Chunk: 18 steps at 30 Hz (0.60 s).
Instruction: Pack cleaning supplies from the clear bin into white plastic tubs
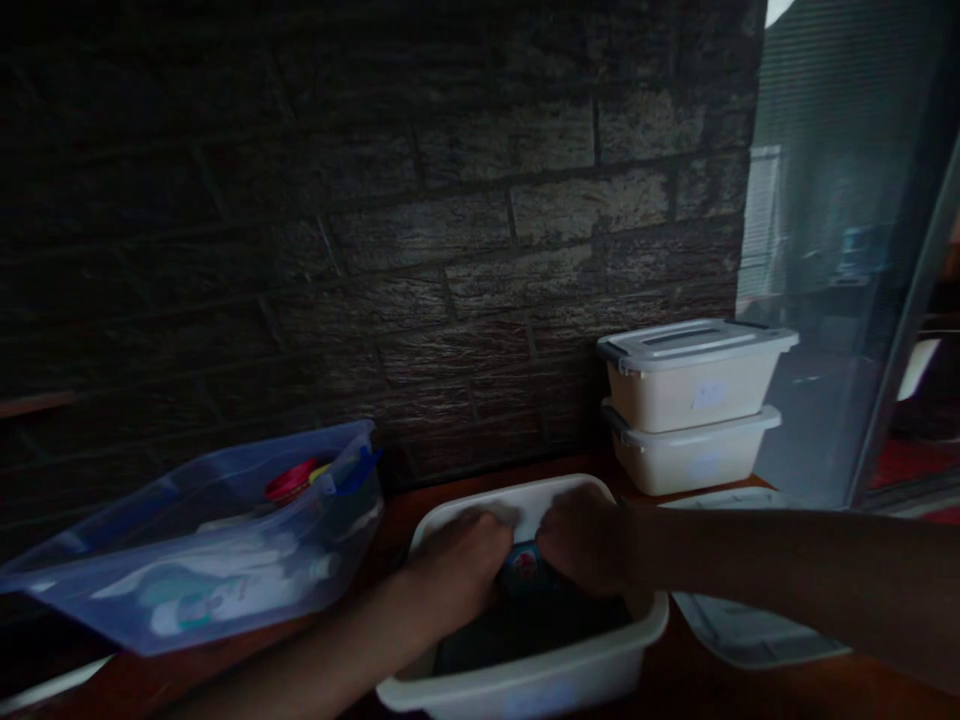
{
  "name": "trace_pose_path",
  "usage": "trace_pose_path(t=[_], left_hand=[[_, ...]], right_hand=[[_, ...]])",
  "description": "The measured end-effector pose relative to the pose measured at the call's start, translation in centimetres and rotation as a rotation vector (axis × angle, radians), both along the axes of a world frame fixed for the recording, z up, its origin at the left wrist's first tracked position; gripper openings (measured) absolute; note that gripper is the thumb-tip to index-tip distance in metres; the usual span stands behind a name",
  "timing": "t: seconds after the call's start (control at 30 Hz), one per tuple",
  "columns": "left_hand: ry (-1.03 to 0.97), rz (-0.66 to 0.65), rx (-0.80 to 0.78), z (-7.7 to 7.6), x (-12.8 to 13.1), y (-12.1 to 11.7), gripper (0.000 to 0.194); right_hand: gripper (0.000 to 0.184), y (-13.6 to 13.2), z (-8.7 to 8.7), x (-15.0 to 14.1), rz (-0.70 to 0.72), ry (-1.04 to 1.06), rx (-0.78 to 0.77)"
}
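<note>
Both hands down inside the white tub (600,665), knuckles up, near its far wall. Left forearm runs in from the lower left, angled up and away; left hand (480,545) is curled, back of the hand toward camera. Right forearm comes in nearly level from the right edge, crossing above the pale loose lid (757,625); right hand (585,535) is also curled, wrist over the tub's right side.

Grip: fingers on both look bent in, but fingertips are hidden and the hands are blurred. Can't tell if either is closed on anything.

Blue item (523,568) with a red emblem sits in the tub, in the gap between the 2 fists, right next to both; contact unclear. Dark mass (532,635) lies below and nearer the camera, too dim to identify.

Around: translucent blue bin (120,610) left of the tub, 2 stacked boxes (664,395) behind right, all on a reddish-brown table (679,675).
</note>
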<state>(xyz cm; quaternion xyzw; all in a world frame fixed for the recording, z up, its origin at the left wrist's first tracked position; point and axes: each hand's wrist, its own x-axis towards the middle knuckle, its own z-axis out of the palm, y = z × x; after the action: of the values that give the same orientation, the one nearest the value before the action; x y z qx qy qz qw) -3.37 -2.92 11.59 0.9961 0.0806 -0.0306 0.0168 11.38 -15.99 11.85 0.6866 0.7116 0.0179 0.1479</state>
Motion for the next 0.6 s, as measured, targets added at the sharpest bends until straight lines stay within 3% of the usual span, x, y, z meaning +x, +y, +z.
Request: trace_pose_path(t=[0.3, 0.47, 0.6], left_hand=[[0.029, 0.038, 0.005, 1.2, -1.1, 0.6, 0.029], [-0.114, 0.092, -0.094, 2.1, -2.7, 1.4, 0.034], [-0.262, 0.046, -0.154, 3.1, -3.1, 1.2, 0.026]], right_hand=[[0.037, 0.2, 0.4, 0.3, -0.015, 0.052, 0.036], [0.041, -0.2, 0.4, 0.3, 0.026, 0.087, 0.142], [0.038, -0.2, 1.2, 0.1, 0.021, 0.141, 0.281]])
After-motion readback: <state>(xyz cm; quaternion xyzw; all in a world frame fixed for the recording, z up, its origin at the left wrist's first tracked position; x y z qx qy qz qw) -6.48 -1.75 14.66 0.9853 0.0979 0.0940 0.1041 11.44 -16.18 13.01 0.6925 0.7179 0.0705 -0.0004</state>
